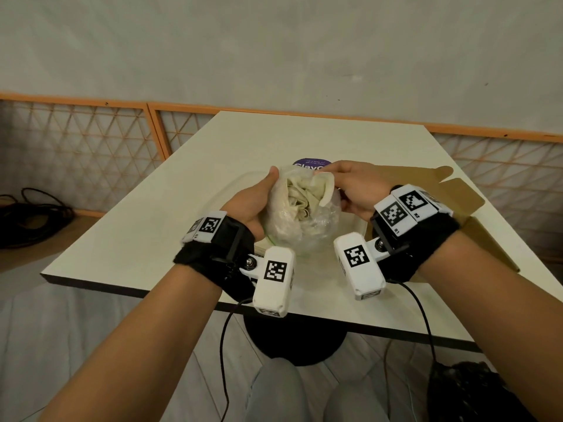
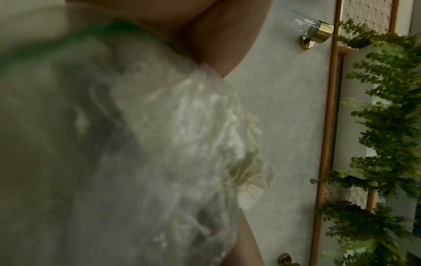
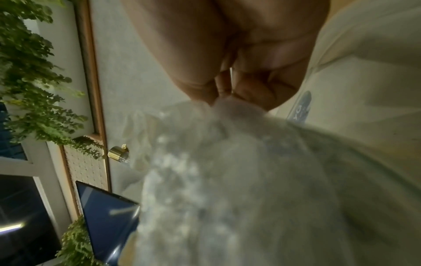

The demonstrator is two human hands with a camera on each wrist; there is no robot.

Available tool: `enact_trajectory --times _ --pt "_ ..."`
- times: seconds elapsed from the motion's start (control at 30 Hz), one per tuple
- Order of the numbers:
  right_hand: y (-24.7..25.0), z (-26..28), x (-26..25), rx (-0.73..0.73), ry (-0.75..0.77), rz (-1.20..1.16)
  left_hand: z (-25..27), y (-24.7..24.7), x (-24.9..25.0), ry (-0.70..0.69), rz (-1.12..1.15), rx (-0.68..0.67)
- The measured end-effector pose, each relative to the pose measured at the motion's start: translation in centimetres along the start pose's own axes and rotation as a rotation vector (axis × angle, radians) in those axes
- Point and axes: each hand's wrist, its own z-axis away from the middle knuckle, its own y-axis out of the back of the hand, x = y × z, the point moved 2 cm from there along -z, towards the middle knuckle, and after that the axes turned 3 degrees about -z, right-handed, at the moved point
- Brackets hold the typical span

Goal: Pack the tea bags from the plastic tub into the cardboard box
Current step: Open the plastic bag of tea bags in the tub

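Note:
A crumpled clear plastic bag (image 1: 292, 226) full of pale tea bags (image 1: 304, 193) is held up over a translucent plastic tub (image 1: 227, 190) at the table's middle. My left hand (image 1: 254, 201) grips the bag's left side, thumb up at its mouth. My right hand (image 1: 355, 190) pinches the bag's right rim and holds the mouth apart. In the left wrist view the bag (image 2: 159, 144) fills the frame, with tea bags (image 2: 250, 176) showing at its mouth. The right wrist view shows fingers (image 3: 250, 90) pinching the plastic (image 3: 227, 171). The brown cardboard box (image 1: 457, 205) lies open to the right.
A purple round label (image 1: 310, 163) shows just behind the bag. The white table (image 1: 152, 214) stands on a black pedestal (image 1: 295, 339). Black cables (image 1: 30, 214) lie on the floor at the left and a dark bag (image 1: 475, 394) at the lower right. Lattice panels line the wall.

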Motion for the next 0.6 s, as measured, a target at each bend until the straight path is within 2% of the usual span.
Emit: enact_trajectory --times 0.13,0.23,0.33,0.4,0.47,0.53,0.6 --pt "0.4 -0.7 -0.4 0.06 -0.027 0.011 -0.7 0.2 0.0 -0.015 0.007 -0.044" --pt "0.7 -1.3 -0.5 0.086 -0.148 0.017 -0.9 0.0 0.0 -0.022 0.049 -0.106" --pt "0.5 -1.4 0.0 0.014 -0.213 0.039 -1.1 -0.1 -0.4 -0.008 0.107 -0.132" --pt "0.6 -1.0 -0.1 0.007 -0.125 0.044 -1.2 0.0 -0.5 0.013 0.116 -0.095" --pt "1.3 0.1 -0.9 0.111 0.039 0.062 -1.2 0.1 -0.2 0.032 0.109 -0.024" --pt "1.7 1.6 -2.1 0.163 0.232 0.228 -1.1 0.2 0.2 0.024 0.142 0.016" --pt "1.3 3.3 -2.4 0.017 0.312 0.337 -0.5 -0.4 0.7 -0.014 0.228 -0.019"
